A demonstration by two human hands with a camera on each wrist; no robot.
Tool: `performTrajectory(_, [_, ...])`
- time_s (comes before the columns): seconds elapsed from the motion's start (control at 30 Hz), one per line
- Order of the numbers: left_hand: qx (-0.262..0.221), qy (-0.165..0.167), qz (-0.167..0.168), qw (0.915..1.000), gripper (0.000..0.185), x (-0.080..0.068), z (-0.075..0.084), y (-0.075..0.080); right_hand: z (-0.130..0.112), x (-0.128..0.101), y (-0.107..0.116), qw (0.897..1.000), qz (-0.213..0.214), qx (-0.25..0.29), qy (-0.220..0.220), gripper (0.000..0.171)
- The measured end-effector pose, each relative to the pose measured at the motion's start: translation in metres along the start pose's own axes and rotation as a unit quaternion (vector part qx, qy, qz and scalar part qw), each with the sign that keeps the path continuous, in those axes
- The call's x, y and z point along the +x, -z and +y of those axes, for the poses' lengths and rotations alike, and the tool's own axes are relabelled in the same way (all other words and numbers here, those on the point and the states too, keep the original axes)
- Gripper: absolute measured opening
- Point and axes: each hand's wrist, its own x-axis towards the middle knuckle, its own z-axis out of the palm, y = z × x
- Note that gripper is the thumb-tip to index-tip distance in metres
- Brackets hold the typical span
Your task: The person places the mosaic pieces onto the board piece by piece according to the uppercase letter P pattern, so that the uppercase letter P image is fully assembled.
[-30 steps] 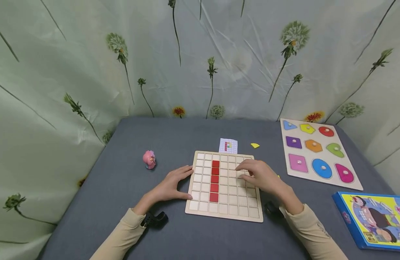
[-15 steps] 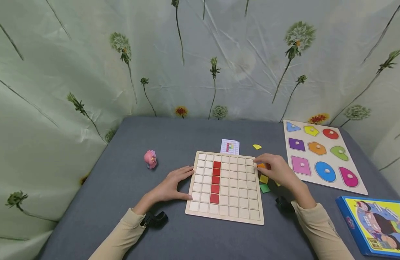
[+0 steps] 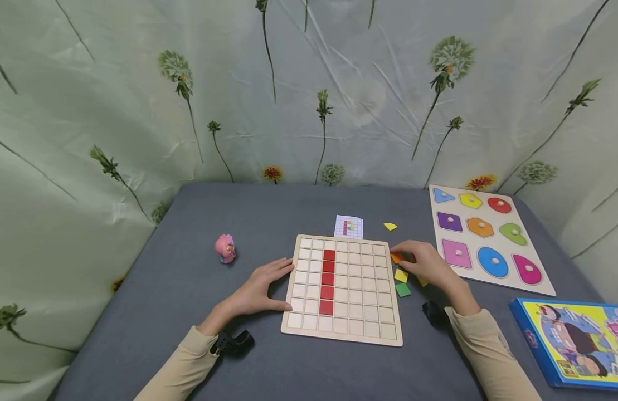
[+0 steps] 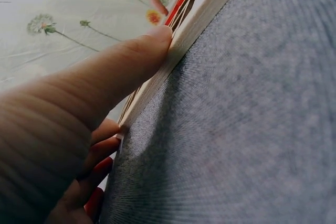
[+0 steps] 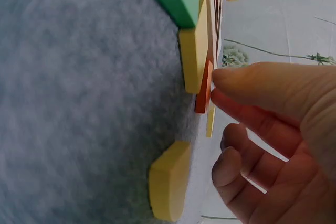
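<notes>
A wooden grid board (image 3: 341, 336) lies on the grey table with several red square tiles (image 3: 326, 292) in one upright column. My left hand (image 3: 256, 287) rests against its left edge, thumb and fingers spread; the left wrist view shows the thumb (image 4: 134, 56) on the frame. Beyond the board's right edge, my right hand (image 3: 428, 264) pinches an orange tile (image 5: 205, 90) between thumb and index finger, low at the table. Its other fingers are loosely curled. Close by lie a yellow square tile (image 3: 401, 275), a green tile (image 3: 403, 290) and another yellow piece (image 5: 170, 182).
A printed pattern card (image 3: 349, 226) lies behind the board, beside a yellow quarter-round piece (image 3: 390, 226). A pink figurine (image 3: 225, 248) stands at left. A knobbed shape puzzle (image 3: 469, 242) and a blue-edged box (image 3: 579, 345) lie at right. Floral cloth hangs behind.
My right hand has moved from over the board's right columns to the loose tiles beyond its edge, closing on the orange one. The left hand stays at the board's edge.
</notes>
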Motion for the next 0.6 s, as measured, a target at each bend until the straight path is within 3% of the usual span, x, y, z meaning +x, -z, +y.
performTrajectory(0.6, [-0.003, 0.013, -0.006, 0.9999, 0.082, -0.0018, 0.0024, 0.0025, -0.0031, 0.0006, -0.0029, 0.999, -0.021, -0.016, -0.038, 0.028])
